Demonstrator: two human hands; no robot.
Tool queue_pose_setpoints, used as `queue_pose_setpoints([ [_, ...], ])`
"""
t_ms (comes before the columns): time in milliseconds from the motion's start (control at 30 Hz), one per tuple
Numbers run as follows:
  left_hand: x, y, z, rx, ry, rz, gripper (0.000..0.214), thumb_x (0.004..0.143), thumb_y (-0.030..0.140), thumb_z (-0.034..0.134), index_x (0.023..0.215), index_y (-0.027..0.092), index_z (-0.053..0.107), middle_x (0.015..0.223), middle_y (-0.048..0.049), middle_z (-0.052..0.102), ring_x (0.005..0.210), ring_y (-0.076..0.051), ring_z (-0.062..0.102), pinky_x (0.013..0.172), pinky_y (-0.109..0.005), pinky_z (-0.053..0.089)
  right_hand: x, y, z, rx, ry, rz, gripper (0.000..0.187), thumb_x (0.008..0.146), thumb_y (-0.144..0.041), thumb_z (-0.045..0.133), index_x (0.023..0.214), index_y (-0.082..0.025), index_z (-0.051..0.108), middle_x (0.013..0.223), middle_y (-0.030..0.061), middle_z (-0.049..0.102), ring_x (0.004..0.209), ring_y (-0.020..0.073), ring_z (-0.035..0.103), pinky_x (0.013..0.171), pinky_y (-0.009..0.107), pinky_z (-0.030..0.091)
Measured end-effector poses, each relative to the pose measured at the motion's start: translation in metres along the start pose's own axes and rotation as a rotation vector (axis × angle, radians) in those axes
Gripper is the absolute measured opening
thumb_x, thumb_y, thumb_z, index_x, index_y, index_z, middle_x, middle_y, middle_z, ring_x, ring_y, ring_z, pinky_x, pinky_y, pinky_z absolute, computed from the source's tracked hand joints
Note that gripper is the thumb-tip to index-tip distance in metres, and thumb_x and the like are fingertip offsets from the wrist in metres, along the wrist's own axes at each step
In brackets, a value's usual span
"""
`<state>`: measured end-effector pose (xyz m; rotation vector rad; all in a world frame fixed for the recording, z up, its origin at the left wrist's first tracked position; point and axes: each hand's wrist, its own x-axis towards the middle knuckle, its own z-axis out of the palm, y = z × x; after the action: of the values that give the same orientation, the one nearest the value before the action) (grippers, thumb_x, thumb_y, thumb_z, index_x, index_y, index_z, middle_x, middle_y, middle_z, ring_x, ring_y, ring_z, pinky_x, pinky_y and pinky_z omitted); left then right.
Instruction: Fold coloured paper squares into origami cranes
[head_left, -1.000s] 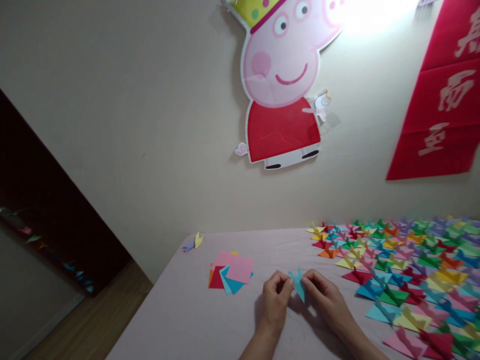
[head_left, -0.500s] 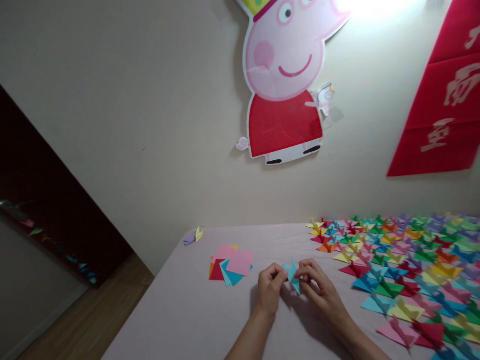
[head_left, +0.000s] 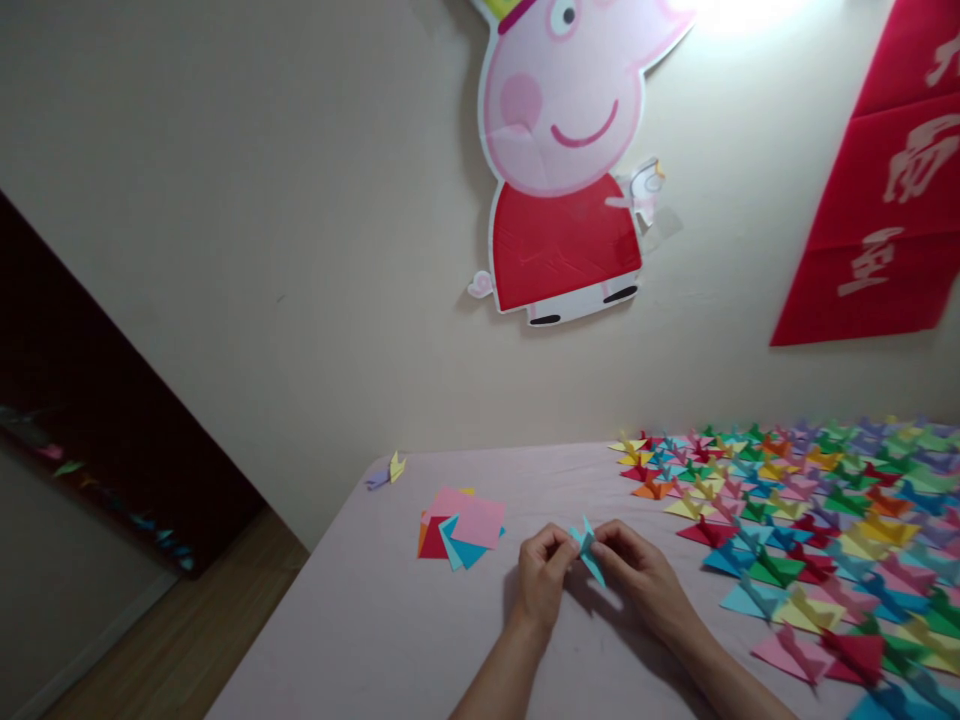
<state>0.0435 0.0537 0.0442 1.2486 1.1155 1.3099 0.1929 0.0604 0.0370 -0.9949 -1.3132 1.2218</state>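
- At the centre, a light blue folded paper [head_left: 589,553] is held just over the pale pink tabletop [head_left: 352,620], between both hands.
- At its nine o'clock, an edge is pinched by the left hand [head_left: 541,580], thumb and index finger closed together.
- At its three o'clock, the opposite edge is nipped by the right hand [head_left: 641,572], fingertips drawn in.
- Half a second ago the right fingers were more spread; they have since been brought in, so the paper appears more firmly steadied from both sides for shaping.
- Toward nine o'clock, loose coloured sheets [head_left: 476,518] are fanned in an overlapping pile; no print can be made out on them.
- Toward ten, a yellow folded piece [head_left: 397,467] is set beside a purple one [head_left: 379,481].
- From two to four, folded paper cranes [head_left: 776,568] are ranged in rows.
- At twelve, a Peppa Pig cutout [head_left: 566,245] is fixed to the wall.
- At one, a red banner [head_left: 870,210] is hung, its lower white characters apparently reading 而 and 至; the top one is cut off.
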Motion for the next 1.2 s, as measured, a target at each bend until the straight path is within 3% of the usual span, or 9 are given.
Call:
queue_pose_setpoints([
  [500, 0.000, -0.010, 0.004, 0.090, -0.030, 0.038, 0.026, 0.076, 0.040, 0.068, 0.066, 0.018, 0.057, 0.064, 0.0028, 0.048, 0.064, -0.014, 0.042, 0.061, -0.025, 0.034, 0.001, -0.004, -0.002, 0.040, 0.109, 0.032, 0.043, 0.064, -0.059, 0.080, 0.066, -0.020, 0.061, 0.059, -0.0029, 0.055, 0.056, 0.0137, 0.048, 0.054, 0.027, 0.040],
  [667, 0.000, -0.011, 0.005, 0.092, -0.003, 0.043, 0.024, 0.076, 0.037, 0.067, 0.065, 0.018, 0.057, 0.064, 0.0026, 0.050, 0.064, -0.014, 0.044, 0.062, -0.025, 0.035, 0.002, 0.002, -0.002, 0.061, 0.149, -0.025, 0.039, 0.066, -0.051, 0.081, 0.080, -0.022, 0.060, 0.068, -0.0028, 0.058, 0.063, 0.0153, 0.055, 0.058, 0.027, 0.044],
  [867, 0.000, -0.010, 0.007, 0.063, 0.030, 0.053, 0.027, 0.075, 0.038, 0.069, 0.062, 0.018, 0.056, 0.064, 0.0020, 0.050, 0.064, -0.014, 0.044, 0.062, -0.025, 0.035, 0.001, 0.008, -0.002, 0.053, 0.127, -0.044, 0.038, 0.074, -0.045, 0.076, 0.099, -0.024, 0.055, 0.065, -0.0058, 0.056, 0.057, 0.0139, 0.053, 0.054, 0.026, 0.041],
  [1067, 0.002, -0.011, 0.005, 0.024, 0.052, 0.042, 0.029, 0.074, 0.041, 0.071, 0.062, 0.017, 0.059, 0.062, 0.0020, 0.051, 0.063, -0.014, 0.043, 0.063, -0.025, 0.035, 0.002, 0.004, -0.003, 0.088, 0.176, -0.022, 0.042, 0.077, -0.055, 0.071, 0.101, -0.024, 0.057, 0.072, -0.0026, 0.061, 0.066, 0.0173, 0.059, 0.061, 0.030, 0.047],
  [1200, 0.002, -0.011, 0.004, -0.007, 0.064, 0.020, 0.030, 0.075, 0.043, 0.070, 0.064, 0.017, 0.060, 0.061, 0.0026, 0.051, 0.061, -0.013, 0.043, 0.063, -0.025, 0.037, 0.002, 0.002, -0.005, 0.020, 0.203, -0.012, 0.045, 0.075, -0.062, 0.069, 0.092, -0.021, 0.062, 0.073, -0.0006, 0.061, 0.068, 0.0175, 0.058, 0.063, 0.030, 0.047],
])
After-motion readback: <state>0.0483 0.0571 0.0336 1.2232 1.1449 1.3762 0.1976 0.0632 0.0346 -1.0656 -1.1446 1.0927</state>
